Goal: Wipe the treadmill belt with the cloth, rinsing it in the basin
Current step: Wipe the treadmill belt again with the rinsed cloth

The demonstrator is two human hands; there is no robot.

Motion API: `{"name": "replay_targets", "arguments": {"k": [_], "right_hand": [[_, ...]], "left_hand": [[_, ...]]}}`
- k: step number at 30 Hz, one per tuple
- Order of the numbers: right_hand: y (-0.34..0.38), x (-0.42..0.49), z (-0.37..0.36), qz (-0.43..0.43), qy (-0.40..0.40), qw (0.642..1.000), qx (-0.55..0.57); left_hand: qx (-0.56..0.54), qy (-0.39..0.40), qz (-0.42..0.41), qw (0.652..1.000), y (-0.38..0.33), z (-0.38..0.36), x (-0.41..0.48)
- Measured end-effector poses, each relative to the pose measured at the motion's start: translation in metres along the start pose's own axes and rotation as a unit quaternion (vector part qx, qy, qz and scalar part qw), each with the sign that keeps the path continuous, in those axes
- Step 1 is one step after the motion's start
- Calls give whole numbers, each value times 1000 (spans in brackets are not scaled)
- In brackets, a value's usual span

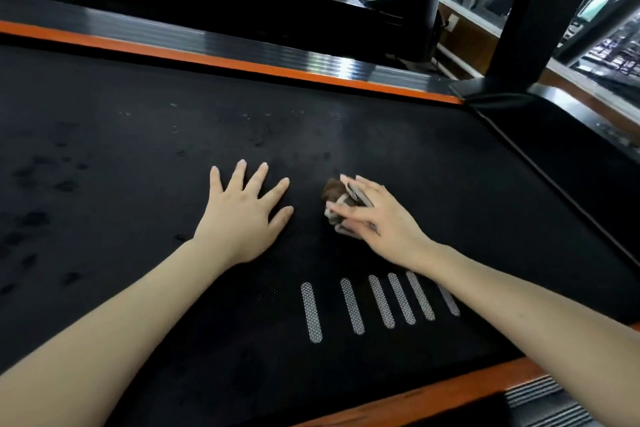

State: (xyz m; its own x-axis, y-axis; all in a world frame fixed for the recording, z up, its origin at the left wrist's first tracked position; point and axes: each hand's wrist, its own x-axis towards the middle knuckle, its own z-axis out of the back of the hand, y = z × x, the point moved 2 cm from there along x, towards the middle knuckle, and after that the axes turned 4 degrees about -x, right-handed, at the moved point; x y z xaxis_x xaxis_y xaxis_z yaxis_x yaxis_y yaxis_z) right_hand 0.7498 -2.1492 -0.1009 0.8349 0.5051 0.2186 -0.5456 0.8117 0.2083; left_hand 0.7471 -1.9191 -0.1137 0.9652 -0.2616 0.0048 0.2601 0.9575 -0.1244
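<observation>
The black treadmill belt (138, 156) fills most of the view, with dark damp blotches on its left part. My left hand (242, 211) lies flat on the belt, fingers spread and straight. A crumpled brown and grey cloth (334, 196) sits on the belt just to the right of it. My right hand (374, 215) covers the cloth from the right, its fingers bent over it and holding it down. The hand hides much of the cloth. No basin is in view.
Orange and silver side rails run along the far edge (242, 64) and the near edge (450, 388) of the belt. Several white mesh stripes (381, 302) mark the belt near my right forearm. A black upright post (519, 10) rises at the far right, with another treadmill behind.
</observation>
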Motion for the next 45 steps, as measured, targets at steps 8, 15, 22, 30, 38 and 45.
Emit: {"name": "replay_targets", "arguments": {"k": [8,15,22,30,38,45], "right_hand": [[-41,108,-21,-109,-61,991,-43],[29,-47,6,54,-11,998,40],[-19,65,-10,-116,-34,992,-30],[54,-58,21,85,70,991,73],[14,-134,68,-43,93,990,102],[140,-52,0,191,133,963,136]], "left_hand": [[-8,0,-3,1000,1,-1,1],[-2,-9,-4,1000,1,-2,0],[-22,14,4,1000,2,3,0],[-12,15,-11,1000,23,11,-25],[-8,9,-30,999,42,11,-58],[-69,-2,-42,997,51,16,-55]]}}
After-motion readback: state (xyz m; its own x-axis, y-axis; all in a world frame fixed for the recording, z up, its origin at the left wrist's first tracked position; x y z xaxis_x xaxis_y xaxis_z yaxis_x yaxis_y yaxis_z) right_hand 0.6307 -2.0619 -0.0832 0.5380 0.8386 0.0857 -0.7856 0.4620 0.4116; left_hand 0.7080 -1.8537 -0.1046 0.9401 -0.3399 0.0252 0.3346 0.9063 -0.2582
